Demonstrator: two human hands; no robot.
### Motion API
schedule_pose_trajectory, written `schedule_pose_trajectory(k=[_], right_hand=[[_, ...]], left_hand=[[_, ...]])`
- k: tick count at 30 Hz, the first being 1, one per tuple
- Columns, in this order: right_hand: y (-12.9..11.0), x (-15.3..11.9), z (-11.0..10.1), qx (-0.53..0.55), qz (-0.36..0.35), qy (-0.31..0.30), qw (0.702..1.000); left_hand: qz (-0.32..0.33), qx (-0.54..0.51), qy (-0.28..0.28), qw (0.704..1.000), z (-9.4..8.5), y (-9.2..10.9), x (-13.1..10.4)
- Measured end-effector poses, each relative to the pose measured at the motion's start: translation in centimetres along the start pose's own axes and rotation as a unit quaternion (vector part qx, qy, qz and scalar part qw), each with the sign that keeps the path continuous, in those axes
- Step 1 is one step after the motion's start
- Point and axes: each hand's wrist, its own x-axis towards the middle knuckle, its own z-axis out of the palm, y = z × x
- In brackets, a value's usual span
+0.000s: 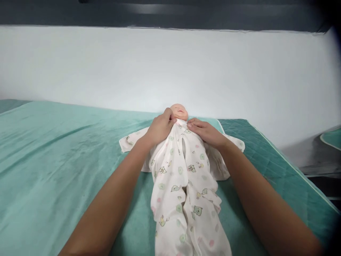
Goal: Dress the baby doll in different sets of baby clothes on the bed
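A baby doll (179, 111) lies on its back, its head close to the wall and its face up. White baby clothes (176, 170) printed with green bears and pink dots cover its body, and the lower part splits into two legs toward me. Sleeves stretch out to both sides under my wrists. My left hand (160, 127) pinches the cloth just below the doll's chin, thumb against fingers. On the other side of the neck, my right hand (204, 131) has its fingers close together at the cloth's upper edge. The doll's arms and legs are hidden.
Beneath the doll is a green bed sheet (66, 160), wrinkled on the left. A darker quilted green mattress cover (266, 167) shows on the right, ending at a pale piped edge. A white wall (170, 64) rises behind, with a dark panel (170, 12) above.
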Motion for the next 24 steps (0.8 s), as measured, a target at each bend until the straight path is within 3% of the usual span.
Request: schedule_pose_trajectory(k=[4,8,14,20,24], right_hand=[[0.9,0.0,-1.1,0.082,0.046,-0.039,0.995],[2.2,0.8,-1.0,0.114,0.096,0.015,0.989],[2.2,1.6,1.0,-0.048,0.065,0.16,0.984],[1.9,0.1,1.9,0.005,0.037,0.15,0.988],[2.3,0.0,1.8,-0.008,0.016,0.161,0.987]], left_hand=[[-0.014,-0.042,0.032,0.998,0.5,-0.9,-0.1],[-0.018,-0.075,0.026,0.997,0.7,-1.2,-0.5],[-0.03,-0.096,0.044,0.994,0.9,-1.8,-0.3],[-0.1,-0.122,0.101,0.982,1.1,-3.1,0.1],[-0.067,-0.096,0.085,0.989,0.8,-2.6,-0.4]])
